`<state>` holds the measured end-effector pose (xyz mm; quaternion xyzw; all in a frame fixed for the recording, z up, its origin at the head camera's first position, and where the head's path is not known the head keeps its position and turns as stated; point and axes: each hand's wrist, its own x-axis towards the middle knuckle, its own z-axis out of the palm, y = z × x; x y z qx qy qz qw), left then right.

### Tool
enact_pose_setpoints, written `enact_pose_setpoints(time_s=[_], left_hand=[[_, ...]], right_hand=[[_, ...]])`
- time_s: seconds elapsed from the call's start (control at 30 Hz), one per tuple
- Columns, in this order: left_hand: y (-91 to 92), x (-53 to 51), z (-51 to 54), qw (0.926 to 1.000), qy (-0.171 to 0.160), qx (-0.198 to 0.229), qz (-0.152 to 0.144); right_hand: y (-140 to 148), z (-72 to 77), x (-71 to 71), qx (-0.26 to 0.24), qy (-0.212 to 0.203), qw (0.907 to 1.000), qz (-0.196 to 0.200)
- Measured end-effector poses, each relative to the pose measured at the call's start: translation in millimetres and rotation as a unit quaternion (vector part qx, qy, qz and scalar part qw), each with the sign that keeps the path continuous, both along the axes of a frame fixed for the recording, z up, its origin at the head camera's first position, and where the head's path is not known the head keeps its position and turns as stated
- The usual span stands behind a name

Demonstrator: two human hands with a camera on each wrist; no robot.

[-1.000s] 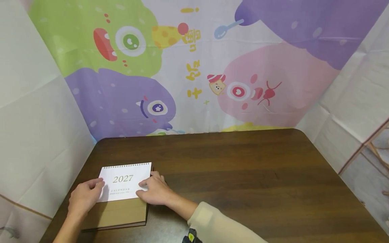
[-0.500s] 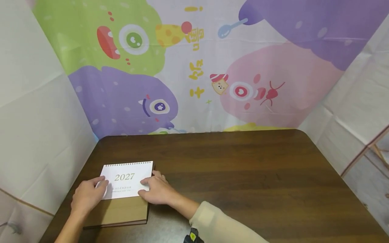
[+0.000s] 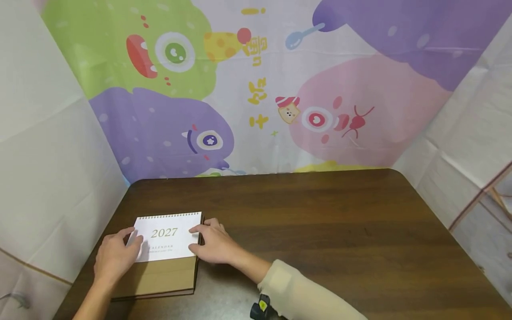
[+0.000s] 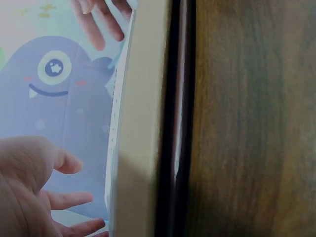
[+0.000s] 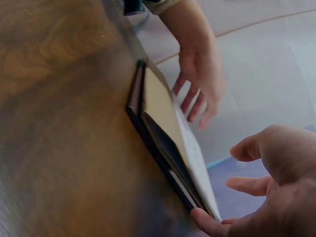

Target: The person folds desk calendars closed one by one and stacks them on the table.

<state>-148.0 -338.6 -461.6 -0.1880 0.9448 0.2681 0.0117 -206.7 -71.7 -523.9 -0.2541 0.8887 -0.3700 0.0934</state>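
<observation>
A white spiral-bound calendar (image 3: 164, 243) marked 2027 lies at the table's left, its brown card base (image 3: 164, 278) showing below the page. Under it, in the right wrist view, a dark-edged, book-like layer (image 5: 148, 133) is visible. My left hand (image 3: 116, 255) is at the calendar's left edge, fingers spread and gripping nothing. On the opposite side, my right hand (image 3: 214, 242) has its thumb and index finger over the page's right edge. In the right wrist view, a lower fingertip of that hand meets the stack's corner while the other fingers stand apart.
The dark wooden table (image 3: 320, 231) extends to the right of the calendar. A printed cartoon cloth (image 3: 260, 89) hangs behind its far edge. White cloth walls (image 3: 52, 133) stand at both sides. A small black device (image 3: 260, 306) sits at the right sleeve.
My right hand has shifted slightly right, its thumb and finger reaching less far over the page. The left fingers have moved a little, and the calendar stays in about the same place.
</observation>
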Motion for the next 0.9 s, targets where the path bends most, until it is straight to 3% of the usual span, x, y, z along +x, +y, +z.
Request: enact_pose_setpoints(time_s=[0.13, 0.2, 0.27, 0.43, 0.5, 0.73, 0.9], left_hand=[[3.6, -2.6, 2.8, 0.9999, 0.013, -0.004, -0.006], [4.8, -4.5, 4.3, 0.9999, 0.007, -0.005, -0.011], [5.0, -5.5, 5.2, 0.9999, -0.001, -0.005, -0.015], [2.6, -5.3, 6.7, 0.9996, -0.017, -0.01, -0.021], [1.6, -5.3, 7.4, 0.9995, -0.018, -0.011, -0.023], [1.2, -6.1, 7.7, 0.9995, -0.018, -0.01, -0.024], [4.7, -7.0, 7.2, 0.9994, 0.003, -0.022, -0.025]], right_hand=[[15, 23.9, -1.4, -0.028, -0.004, 0.9996, -0.007], [19, 27.3, -4.3, -0.036, -0.005, 0.9993, -0.01], [21, 25.3, -7.3, -0.038, -0.005, 0.9993, -0.002], [15, -4.0, -10.0, -0.027, 0.021, 0.9982, 0.05], [14, 0.8, -1.5, -0.022, 0.011, 0.9977, 0.064], [22, 54.9, 32.9, -0.022, -0.029, 0.9969, 0.07], [30, 66.9, 31.6, -0.028, -0.018, 0.9975, 0.062]])
